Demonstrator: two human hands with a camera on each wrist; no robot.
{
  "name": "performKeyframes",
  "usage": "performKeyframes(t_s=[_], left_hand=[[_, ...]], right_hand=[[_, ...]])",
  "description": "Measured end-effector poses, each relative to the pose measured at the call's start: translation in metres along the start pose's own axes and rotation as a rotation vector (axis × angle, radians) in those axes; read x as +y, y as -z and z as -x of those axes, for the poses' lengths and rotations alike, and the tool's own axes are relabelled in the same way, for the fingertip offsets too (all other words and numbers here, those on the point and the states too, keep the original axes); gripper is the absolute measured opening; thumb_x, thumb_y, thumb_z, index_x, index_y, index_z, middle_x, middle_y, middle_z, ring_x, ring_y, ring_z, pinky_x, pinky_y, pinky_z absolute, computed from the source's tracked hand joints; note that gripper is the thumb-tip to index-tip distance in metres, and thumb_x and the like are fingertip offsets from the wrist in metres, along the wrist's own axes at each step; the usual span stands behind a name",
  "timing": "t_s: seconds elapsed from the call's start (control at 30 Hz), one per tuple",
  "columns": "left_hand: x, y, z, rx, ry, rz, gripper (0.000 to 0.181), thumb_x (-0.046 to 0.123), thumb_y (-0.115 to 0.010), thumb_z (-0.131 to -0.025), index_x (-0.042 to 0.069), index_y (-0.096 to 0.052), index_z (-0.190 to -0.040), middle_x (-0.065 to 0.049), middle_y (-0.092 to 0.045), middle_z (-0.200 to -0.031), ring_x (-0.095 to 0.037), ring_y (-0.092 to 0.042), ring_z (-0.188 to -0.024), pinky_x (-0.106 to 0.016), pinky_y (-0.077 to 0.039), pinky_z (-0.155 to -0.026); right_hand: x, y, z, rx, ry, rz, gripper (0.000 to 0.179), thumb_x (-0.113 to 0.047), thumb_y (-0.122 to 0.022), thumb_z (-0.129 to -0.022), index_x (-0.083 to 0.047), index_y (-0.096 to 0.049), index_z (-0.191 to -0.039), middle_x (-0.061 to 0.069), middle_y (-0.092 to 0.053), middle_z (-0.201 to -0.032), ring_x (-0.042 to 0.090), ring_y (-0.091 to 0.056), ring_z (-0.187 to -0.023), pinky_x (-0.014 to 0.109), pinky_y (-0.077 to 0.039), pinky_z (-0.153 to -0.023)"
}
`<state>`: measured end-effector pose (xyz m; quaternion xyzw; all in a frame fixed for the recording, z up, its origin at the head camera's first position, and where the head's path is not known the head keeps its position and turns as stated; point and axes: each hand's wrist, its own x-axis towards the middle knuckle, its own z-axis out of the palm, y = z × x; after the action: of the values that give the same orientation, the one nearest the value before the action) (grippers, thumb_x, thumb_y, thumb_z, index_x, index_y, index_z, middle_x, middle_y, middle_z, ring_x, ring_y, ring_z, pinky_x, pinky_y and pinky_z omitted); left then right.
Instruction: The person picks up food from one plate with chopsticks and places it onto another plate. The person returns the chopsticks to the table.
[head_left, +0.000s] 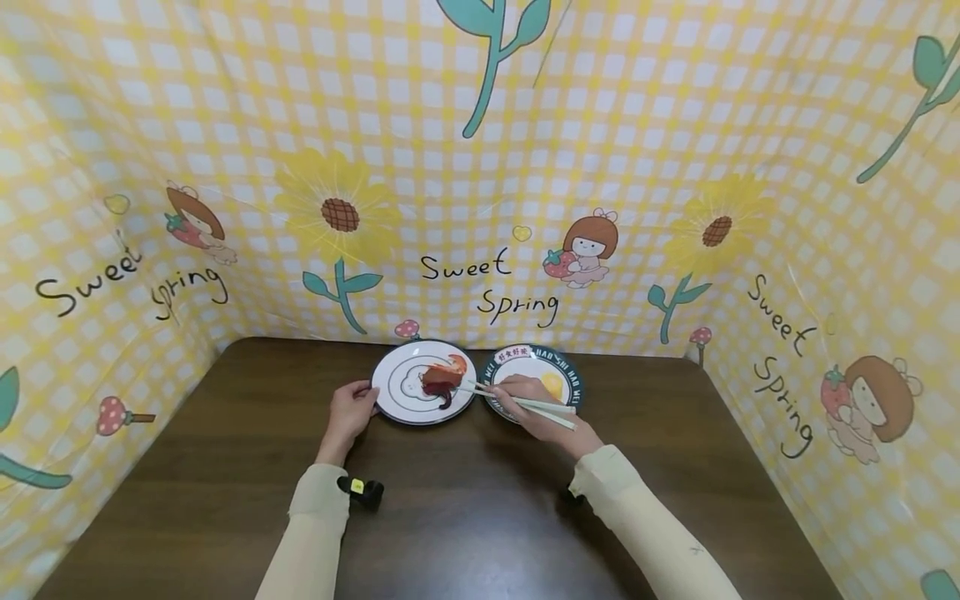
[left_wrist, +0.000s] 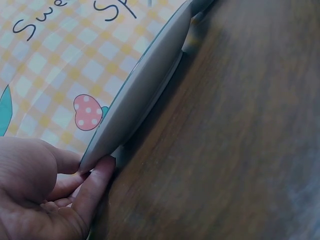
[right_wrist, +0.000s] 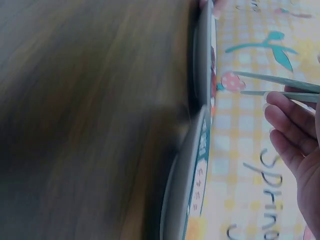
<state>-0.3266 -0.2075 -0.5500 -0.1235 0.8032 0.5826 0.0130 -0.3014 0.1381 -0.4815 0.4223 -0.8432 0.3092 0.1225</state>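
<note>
My left hand (head_left: 351, 414) pinches the near-left rim of a white plate (head_left: 393, 392) with thin dark rings. In the left wrist view, the fingers (left_wrist: 100, 175) lie on both faces of that rim. On the plate sit an orange, shrimp-like piece (head_left: 455, 365) and a dark red piece with a curled tail (head_left: 437, 387). My right hand (head_left: 531, 388) holds pale green chopsticks (head_left: 558, 408), tips pointing left toward the food. Seen from the right wrist, the chopstick tips are apart with nothing between them. Partly hidden under this hand is a green-rimmed plate (head_left: 572, 375) with a yellow, yolk-like piece (head_left: 552, 383).
Both plates stand side by side at the far edge of a dark wooden table (head_left: 450, 500). A yellow checked cloth (head_left: 450, 192) with printed flowers and lettering hangs right behind them and along both sides. Black wrist cameras (head_left: 367, 493) are strapped at the cuffs.
</note>
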Motion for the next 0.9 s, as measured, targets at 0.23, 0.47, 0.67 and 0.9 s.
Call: performKeyframes(t_s=[0.23,0.47,0.67,0.9], left_hand=[[0.001,-0.002,0.001,0.006,-0.017,0.008,0.050,0.018,-0.051,-0.107,-0.011,-0.043,-0.147,-0.030,-0.054,-0.134,-0.032,-0.060,-0.117,-0.023,-0.059,-0.085],[0.000,-0.002,0.001,0.012,-0.016,0.011,0.050,0.018,-0.051,-0.107,-0.010,-0.043,-0.147,-0.029,-0.055,-0.136,-0.031,-0.060,-0.117,-0.019,-0.058,-0.082],[0.000,-0.002,0.001,0.009,-0.010,0.003,0.050,0.019,-0.051,-0.107,-0.009,-0.043,-0.148,-0.029,-0.055,-0.136,-0.030,-0.060,-0.118,-0.021,-0.059,-0.085],[0.002,-0.002,0.001,0.005,-0.007,0.002,0.051,0.019,-0.050,-0.107,-0.009,-0.042,-0.148,-0.029,-0.054,-0.135,-0.031,-0.060,-0.117,-0.021,-0.059,-0.083]], right_hand=[[0.019,0.019,0.029,0.074,-0.033,0.083,0.026,-0.011,-0.053,-0.106,-0.001,-0.074,-0.116,0.010,-0.076,-0.107,0.024,-0.069,-0.102,0.044,-0.058,-0.089],[0.032,0.035,0.056,0.135,-0.077,0.024,0.025,-0.008,-0.053,-0.106,-0.006,-0.072,-0.091,0.005,-0.071,-0.089,0.017,-0.066,-0.090,0.036,-0.058,-0.078],[0.042,0.049,0.083,0.196,-0.081,-0.005,0.020,-0.001,-0.055,-0.103,-0.001,-0.075,-0.106,0.010,-0.072,-0.089,0.021,-0.064,-0.079,0.027,-0.056,-0.069],[0.051,0.059,0.101,0.191,-0.226,-0.086,0.027,-0.008,-0.051,-0.106,-0.001,-0.077,-0.100,-0.001,-0.069,-0.082,0.029,-0.062,-0.073,0.024,-0.052,-0.065]])
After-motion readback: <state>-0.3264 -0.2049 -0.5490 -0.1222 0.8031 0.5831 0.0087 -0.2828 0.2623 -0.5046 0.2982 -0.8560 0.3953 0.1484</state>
